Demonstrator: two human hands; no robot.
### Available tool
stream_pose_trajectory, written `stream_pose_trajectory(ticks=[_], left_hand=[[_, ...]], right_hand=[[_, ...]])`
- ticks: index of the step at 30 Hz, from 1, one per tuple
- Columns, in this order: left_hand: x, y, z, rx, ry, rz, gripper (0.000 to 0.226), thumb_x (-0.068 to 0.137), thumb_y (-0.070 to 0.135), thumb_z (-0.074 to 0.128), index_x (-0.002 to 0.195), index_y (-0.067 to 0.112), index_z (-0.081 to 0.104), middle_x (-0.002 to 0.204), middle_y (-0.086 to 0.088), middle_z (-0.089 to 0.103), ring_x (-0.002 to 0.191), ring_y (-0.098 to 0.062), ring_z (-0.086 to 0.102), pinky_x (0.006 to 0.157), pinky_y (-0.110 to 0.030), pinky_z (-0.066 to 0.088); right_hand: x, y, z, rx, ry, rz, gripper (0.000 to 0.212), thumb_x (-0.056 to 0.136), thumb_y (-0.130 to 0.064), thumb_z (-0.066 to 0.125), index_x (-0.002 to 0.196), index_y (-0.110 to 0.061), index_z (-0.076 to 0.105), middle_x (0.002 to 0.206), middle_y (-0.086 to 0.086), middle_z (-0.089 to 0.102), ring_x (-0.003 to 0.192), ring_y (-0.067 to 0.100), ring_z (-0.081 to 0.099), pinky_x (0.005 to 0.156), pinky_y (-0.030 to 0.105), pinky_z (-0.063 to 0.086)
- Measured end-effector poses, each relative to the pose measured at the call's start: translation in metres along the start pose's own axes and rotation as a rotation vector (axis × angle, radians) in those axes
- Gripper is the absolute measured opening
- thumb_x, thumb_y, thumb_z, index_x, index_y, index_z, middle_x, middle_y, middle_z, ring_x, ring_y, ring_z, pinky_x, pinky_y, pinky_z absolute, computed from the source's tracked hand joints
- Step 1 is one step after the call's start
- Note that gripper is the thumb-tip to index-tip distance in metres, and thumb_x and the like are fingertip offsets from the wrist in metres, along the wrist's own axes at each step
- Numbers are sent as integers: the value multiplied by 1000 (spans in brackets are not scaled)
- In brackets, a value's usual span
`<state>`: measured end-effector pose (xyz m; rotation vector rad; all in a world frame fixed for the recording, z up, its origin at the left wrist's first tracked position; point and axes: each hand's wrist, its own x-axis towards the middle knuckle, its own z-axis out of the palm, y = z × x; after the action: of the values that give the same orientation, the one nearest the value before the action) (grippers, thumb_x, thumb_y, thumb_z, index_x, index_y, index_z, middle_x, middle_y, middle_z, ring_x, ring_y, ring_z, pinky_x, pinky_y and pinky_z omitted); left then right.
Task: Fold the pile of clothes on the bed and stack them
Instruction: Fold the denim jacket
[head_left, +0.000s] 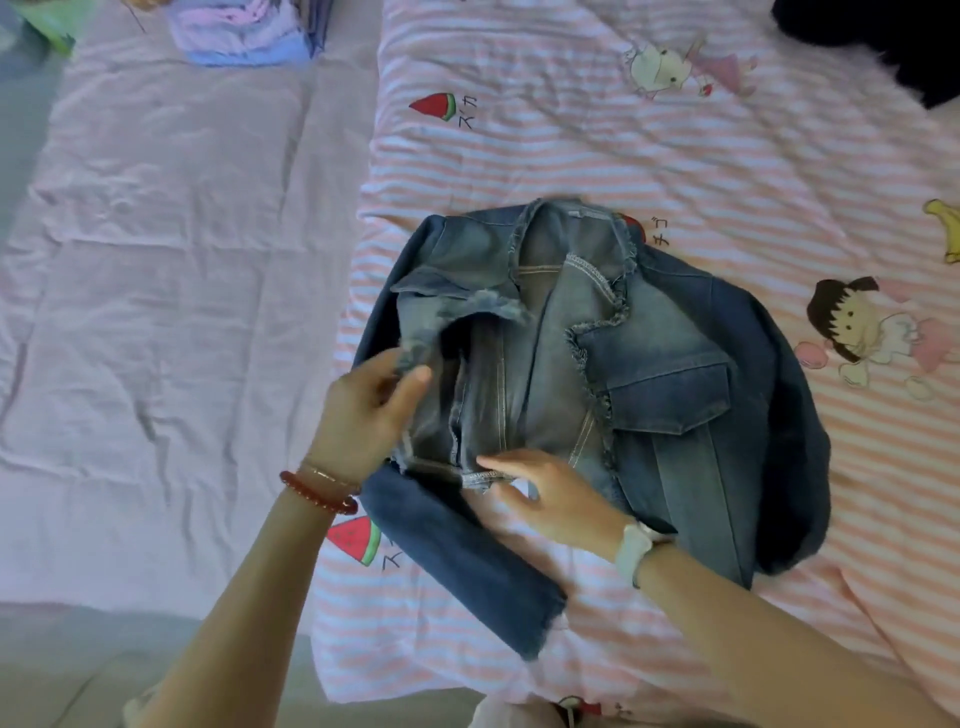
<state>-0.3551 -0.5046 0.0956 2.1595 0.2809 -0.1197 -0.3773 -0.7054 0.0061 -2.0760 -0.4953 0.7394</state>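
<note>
Two hands meet on our denim jacket (649, 374), which lies front-up on the striped quilt (571, 145) on the bed. Our left hand (363, 410) pinches the frayed left front panel, lifting it; our right hand (550, 499) lies flat, fingers apart, on the hem. Plain pink sheet (156, 286) spreads leftward. Folded clothes (244, 31) and a dark garment (883, 41) are cut off at the top.
</note>
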Motion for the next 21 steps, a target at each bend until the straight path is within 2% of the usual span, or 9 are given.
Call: stream_pose_trajectory(ticks=[2, 4, 7, 9, 11, 13, 16, 19, 21], left_hand=[[-7, 0, 20, -55, -297, -9, 6, 85, 28, 61, 88, 29, 66, 83, 13, 67, 77, 0, 62, 72, -8, 47], [-12, -17, 38, -30, -123, -66, 14, 88, 21, 60, 100, 20, 68, 96, 3, 66, 82, -8, 61, 75, -11, 47], [-18, -49, 60, 68, 97, -332, 31, 90, 21, 56, 115, 2, 59, 110, -10, 61, 95, -19, 59, 85, -22, 45], [-21, -62, 73, 156, 26, -436, 52, 87, 35, 58, 122, -3, 52, 119, -23, 55, 110, -35, 54, 95, -39, 42], [-22, -64, 83, 225, 48, -508, 63, 86, 36, 60, 134, 1, 41, 132, -22, 44, 122, -37, 42, 103, -41, 34], [-19, -62, 90, 282, 98, -556, 61, 86, 38, 61, 134, 4, 42, 132, -20, 41, 121, -38, 39, 103, -39, 30], [-19, -52, 94, 328, 112, -458, 34, 91, 33, 54, 107, 3, 58, 114, -17, 53, 106, -34, 43, 89, -32, 31], [-29, -28, 73, 26, 343, -269, 20, 94, 21, 51, 79, 9, 49, 70, -1, 53, 69, -14, 44, 63, -27, 32], [-38, -16, 47, -63, 509, -251, 18, 94, 19, 51, 79, 9, 48, 64, 6, 47, 59, -12, 38, 56, -18, 32]], right_hand=[[4, -9, -19, 640, 222, 422, 25, 100, -22, 40, 115, -13, 58, 123, 11, 59, 114, 21, 53, 101, 36, 41], [11, -6, -35, 974, 328, 649, 40, 101, -32, 33, 129, -7, 46, 126, 11, 51, 118, 27, 49, 96, 39, 44], [22, -4, -43, 1130, 363, 741, 64, 96, -49, 33, 140, -4, 33, 139, 13, 43, 121, 27, 47, 89, 37, 45], [33, -7, -46, 1080, 464, 784, 60, 95, -46, 42, 137, -4, 40, 141, 17, 41, 119, 29, 47, 91, 38, 43], [44, -10, -50, 971, 555, 771, 56, 95, -38, 49, 131, 4, 43, 135, 22, 46, 118, 38, 46, 94, 42, 43], [54, -13, -54, 834, 586, 680, 35, 95, -22, 52, 114, 7, 54, 97, 18, 60, 92, 33, 54, 73, 33, 45], [57, -20, -54, 603, 612, 515, 6, 93, -9, 51, 89, -8, 55, 70, -2, 47, 62, 9, 44, 58, 24, 34], [40, -40, -56, 320, 771, 220, 23, 93, -8, 51, 77, -21, 41, 58, -10, 34, 48, 1, 36, 50, 15, 28], [24, -49, -54, 230, 832, 59, 16, 92, -7, 52, 84, -16, 41, 54, -12, 30, 47, 3, 36, 46, 14, 26]])
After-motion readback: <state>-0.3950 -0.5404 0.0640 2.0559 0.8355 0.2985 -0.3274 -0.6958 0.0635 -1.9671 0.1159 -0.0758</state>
